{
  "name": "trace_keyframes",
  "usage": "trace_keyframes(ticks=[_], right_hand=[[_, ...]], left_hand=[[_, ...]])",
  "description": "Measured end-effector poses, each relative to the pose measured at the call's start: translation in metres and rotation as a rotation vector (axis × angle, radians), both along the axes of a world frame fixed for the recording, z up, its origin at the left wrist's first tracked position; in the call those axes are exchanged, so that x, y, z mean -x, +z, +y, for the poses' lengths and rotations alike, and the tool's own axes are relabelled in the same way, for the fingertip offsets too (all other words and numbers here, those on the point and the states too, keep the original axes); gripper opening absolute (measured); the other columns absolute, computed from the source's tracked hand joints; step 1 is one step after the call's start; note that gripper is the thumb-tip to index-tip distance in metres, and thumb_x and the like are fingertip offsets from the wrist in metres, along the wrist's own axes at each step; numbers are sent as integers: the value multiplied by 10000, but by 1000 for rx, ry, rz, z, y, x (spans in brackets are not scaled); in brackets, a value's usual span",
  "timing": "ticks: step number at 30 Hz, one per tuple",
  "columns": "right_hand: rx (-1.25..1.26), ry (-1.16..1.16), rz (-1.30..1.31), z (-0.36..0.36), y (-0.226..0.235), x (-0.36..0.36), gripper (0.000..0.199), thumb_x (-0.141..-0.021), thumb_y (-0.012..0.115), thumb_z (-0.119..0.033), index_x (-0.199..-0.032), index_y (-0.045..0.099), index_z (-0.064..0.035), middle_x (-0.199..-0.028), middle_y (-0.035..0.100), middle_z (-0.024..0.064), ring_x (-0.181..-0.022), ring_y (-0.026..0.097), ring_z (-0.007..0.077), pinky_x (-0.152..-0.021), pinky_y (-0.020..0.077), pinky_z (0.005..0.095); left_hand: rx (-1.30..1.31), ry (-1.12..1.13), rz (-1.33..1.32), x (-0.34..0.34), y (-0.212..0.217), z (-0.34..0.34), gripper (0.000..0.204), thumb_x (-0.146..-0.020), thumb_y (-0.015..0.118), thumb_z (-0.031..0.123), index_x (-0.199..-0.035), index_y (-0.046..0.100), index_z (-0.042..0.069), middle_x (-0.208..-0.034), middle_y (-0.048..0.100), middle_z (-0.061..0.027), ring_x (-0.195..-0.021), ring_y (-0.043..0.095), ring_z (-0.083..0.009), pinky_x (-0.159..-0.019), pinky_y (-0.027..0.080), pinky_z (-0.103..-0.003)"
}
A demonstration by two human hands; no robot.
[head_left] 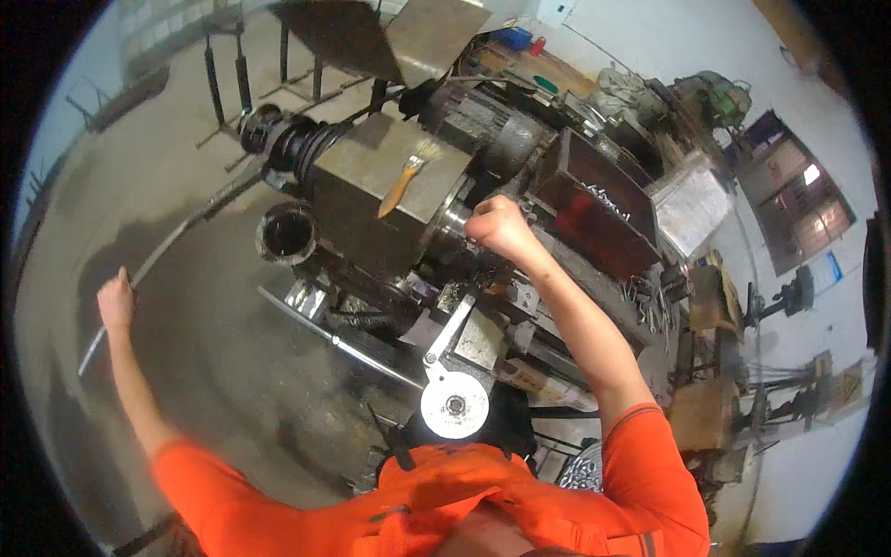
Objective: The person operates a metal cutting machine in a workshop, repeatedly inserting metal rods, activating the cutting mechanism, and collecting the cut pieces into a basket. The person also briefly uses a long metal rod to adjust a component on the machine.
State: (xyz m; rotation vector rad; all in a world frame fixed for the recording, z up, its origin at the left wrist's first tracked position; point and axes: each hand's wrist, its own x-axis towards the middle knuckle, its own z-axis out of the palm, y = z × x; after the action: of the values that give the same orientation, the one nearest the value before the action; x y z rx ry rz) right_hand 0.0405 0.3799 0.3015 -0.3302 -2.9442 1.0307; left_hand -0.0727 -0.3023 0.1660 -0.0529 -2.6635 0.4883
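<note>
Out at the far left, my left hand is wrapped round a long metal bar. The bar runs from below that hand up to the dark pulley end of a lathe-like machine. My right hand is closed beside the shiny round chuck; what its fingers hold, if anything, is hidden. A paintbrush with a wooden handle lies on the machine's flat metal top. Nearest my body is a white handwheel with a crank arm.
Beyond my right forearm stands a reddish-brown metal box with small metal pieces in it. A lever rod juts out left of the handwheel. An open pipe end sticks out at the machine's front. Loose tools lie to the right.
</note>
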Motion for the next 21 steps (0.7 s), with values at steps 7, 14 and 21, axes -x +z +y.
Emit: trace_keyframes(ticks=[7,14,21], right_hand=[[-164,62,110,-7,7,-15,242,-539,595,-200,-675,625,-3,-868,624,200,-802,610,347,-735,491,384],[-149,159,617,35,36,-122,195,-561,612,-122,-734,573,-41,-1204,516,198,-1034,542,372,-841,451,355],[-238,-372,330,148,5,-317,224,-546,554,-29,-760,618,-6,-1064,601,178,-958,594,313,-805,449,306]], left_hand=[[-614,80,-21,-36,47,99,381,-727,597,113,-1107,593,93,-1055,614,-136,-988,581,-277,-832,455,-360],[-1332,40,-525,-59,-126,223,370,-719,652,210,-1028,599,14,-884,640,-156,-787,612,-244,-713,476,-356],[-215,-332,-625,-11,-135,304,269,-701,595,215,-941,602,93,-881,633,-181,-839,613,-356,-724,495,-442]])
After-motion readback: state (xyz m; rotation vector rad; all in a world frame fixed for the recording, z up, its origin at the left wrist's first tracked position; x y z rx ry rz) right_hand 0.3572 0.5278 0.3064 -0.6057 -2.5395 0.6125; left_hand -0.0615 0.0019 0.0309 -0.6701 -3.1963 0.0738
